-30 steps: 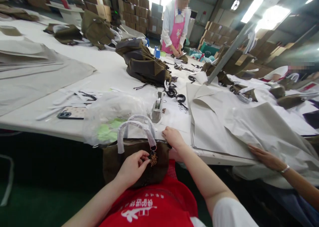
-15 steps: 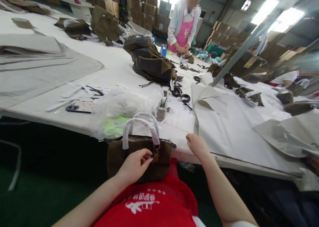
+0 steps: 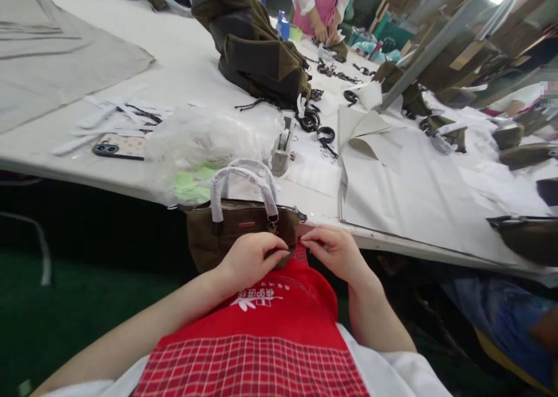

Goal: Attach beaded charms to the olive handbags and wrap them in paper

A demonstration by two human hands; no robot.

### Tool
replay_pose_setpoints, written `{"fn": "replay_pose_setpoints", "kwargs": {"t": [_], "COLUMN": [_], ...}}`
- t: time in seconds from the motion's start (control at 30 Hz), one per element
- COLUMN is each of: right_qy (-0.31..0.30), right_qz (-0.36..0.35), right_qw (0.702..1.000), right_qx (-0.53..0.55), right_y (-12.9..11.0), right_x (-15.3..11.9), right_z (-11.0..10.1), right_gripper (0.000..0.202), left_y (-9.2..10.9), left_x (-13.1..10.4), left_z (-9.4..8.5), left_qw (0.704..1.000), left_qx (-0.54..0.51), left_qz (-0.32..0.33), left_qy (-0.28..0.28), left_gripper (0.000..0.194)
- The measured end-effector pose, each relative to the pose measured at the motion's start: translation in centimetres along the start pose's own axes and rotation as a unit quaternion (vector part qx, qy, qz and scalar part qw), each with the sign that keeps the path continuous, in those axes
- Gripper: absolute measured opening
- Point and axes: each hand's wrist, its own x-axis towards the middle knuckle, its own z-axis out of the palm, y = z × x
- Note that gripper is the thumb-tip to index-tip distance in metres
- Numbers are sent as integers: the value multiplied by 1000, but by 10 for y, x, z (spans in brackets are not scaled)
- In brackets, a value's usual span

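An olive-brown handbag (image 3: 203, 240) is upright against the table's front edge, before my red apron (image 3: 300, 321). Its handles (image 3: 217, 193) are wrapped in white, and a dark charm (image 3: 272, 226) hangs from the right end of the front one. My left hand (image 3: 255, 257) is closed in a pinch in front of the bag, just below the charm. Beside the bag's right end, my right hand (image 3: 337, 254) also pinches, its fingertips pointing at the left ones. What either pinch holds is too small to make out.
Behind the bag lie a clear plastic bag (image 3: 209, 135) with green pieces, a tape dispenser (image 3: 283, 147) and a phone (image 3: 120, 146). Dark backpacks (image 3: 257, 54) stand farther back. Grey sheets (image 3: 392, 176) cover the right side. Across the table, a co-worker in a pink apron (image 3: 316, 2) handles something.
My right hand has come left from the table edge to beside my left hand. My left hand has shifted right, from the charm to below it. The view has tipped downward.
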Motion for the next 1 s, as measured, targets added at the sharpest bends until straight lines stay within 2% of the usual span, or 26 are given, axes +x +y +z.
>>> {"fn": "replay_pose_setpoints", "kwargs": {"t": [0.17,0.33,0.43,0.57,0.63,0.7,0.77,0.83,0.9,1.0], "right_qy": [38,23,21,59,14,-66,-118,-120,-80,-7], "right_qz": [45,63,68,34,-6,-37,-39,-13,21,61], "right_qw": [998,998,997,996,999,997,992,992,996,998], "right_qx": [15,0,-36,-60,-36,-23,-36,-44,-32,18], "right_y": [23,38,36,12,-3,-14,-16,-11,-2,11], "right_x": [0,-2,-1,0,1,4,7,10,12,16], "right_z": [-3,-3,0,14,27,40,52,60,64,70], "right_gripper": [15,15,13,27,31,31,25,21,20,18], "left_y": [-23,-38,-43,-39,-33,-26,-23,-26,-34,-49], "left_x": [-16,-30,-34,-30,-26,-22,-19,-16,-11,0], "left_z": [-19,-33,-32,-24,-19,-15,-11,-7,-3,6], "left_qw": [995,993,994,993,992,992,993,995,996,982], "left_qx": [-67,-58,-33,-17,-20,-21,-21,-24,-34,-70], "left_qz": [-47,-73,-87,-96,-91,-79,-61,-56,-80,-137], "left_qy": [-51,-67,-56,-73,-90,-95,-94,-73,-2,107], "left_gripper": [30,34,33,31,32,33,35,37,35,29]}}
